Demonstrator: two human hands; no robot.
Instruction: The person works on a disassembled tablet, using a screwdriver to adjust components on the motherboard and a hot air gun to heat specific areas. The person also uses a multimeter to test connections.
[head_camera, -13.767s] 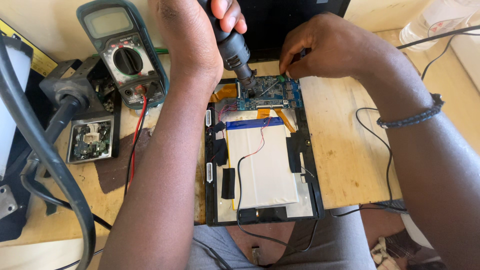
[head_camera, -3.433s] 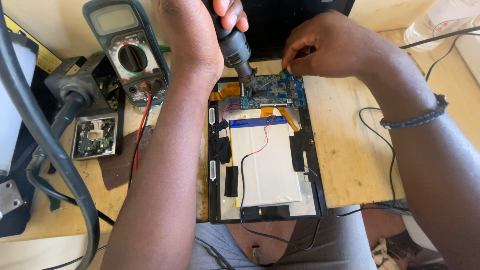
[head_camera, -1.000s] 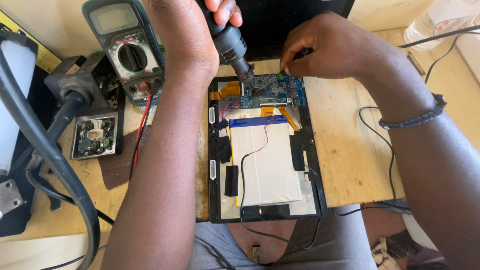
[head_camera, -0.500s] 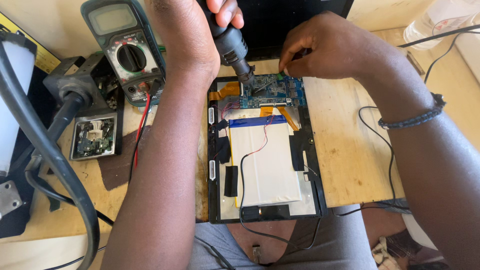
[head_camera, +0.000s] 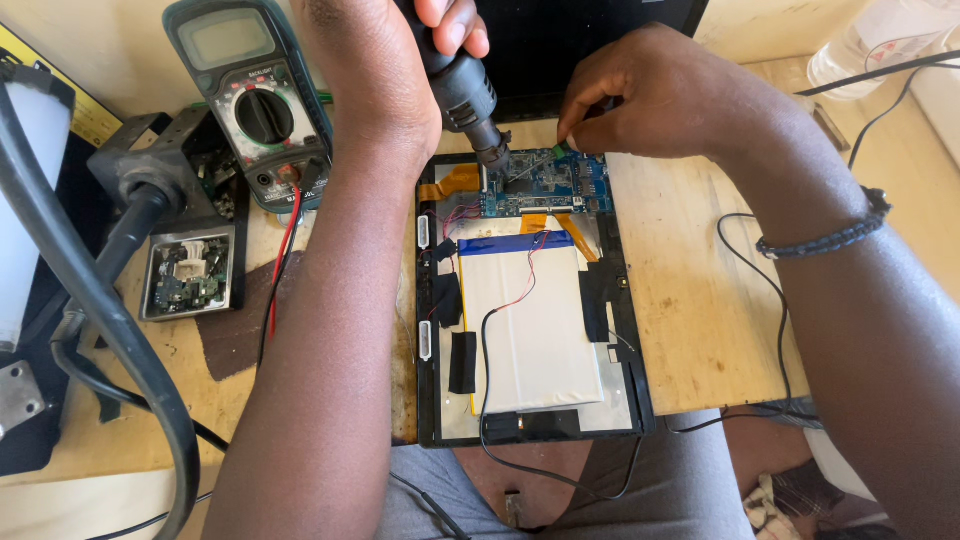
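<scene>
Sunlit pale wooden workbench (head_camera: 700, 320), cream wall (head_camera: 110, 50) behind it

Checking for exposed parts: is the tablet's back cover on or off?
Off. The tablet lies opened, showing its white battery and blue circuit board.

blue circuit board (head_camera: 545, 185), white battery (head_camera: 530, 320), teal multimeter (head_camera: 250, 100), black wristband (head_camera: 825, 235)

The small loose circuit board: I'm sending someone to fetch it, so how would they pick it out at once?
Start at the multimeter at the bench's far left. Just below it, left of its red lead, lies the small board in a square grey frame. Unlike the blue board in the opened tablet, where both hands work, it lies alone, untouched.
</scene>
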